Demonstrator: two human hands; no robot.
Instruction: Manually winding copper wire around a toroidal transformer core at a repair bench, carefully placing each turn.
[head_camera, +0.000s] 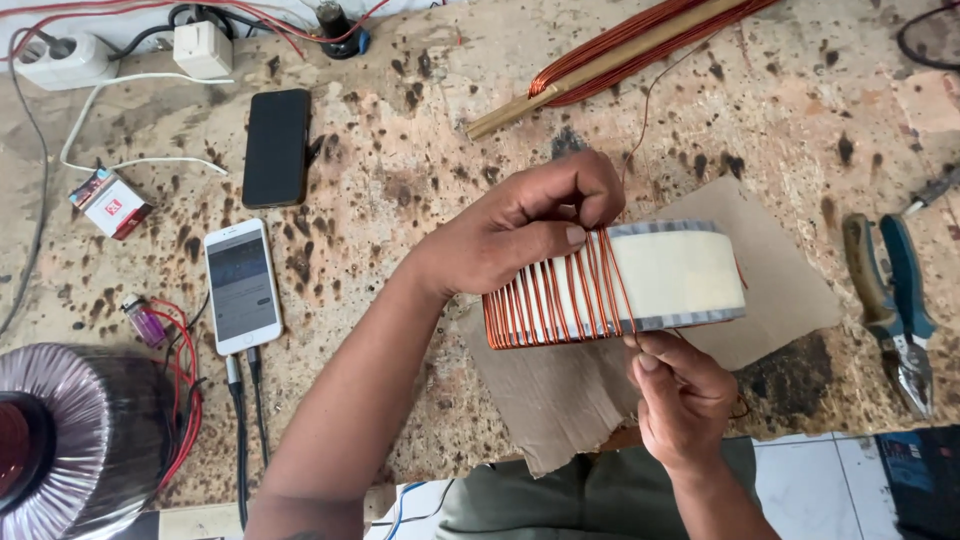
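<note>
Toroid core (670, 275), cream-taped, copper-wound; left hand (520, 235) clamping it; right hand (680, 395) pinching wire.

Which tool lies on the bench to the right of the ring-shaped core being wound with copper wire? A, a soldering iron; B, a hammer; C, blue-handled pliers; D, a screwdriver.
C: blue-handled pliers lie on the bench right of the core, their jaws pointing toward the near edge.

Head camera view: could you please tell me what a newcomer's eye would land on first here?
Probably the white ring-shaped core at centre, half wrapped in copper wire, with the left hand gripping its top and the right hand pinching wire beneath it. Next, the wire-loaded wooden stick at the top, the pliers at right, and the wrapped coil at lower left.
</note>
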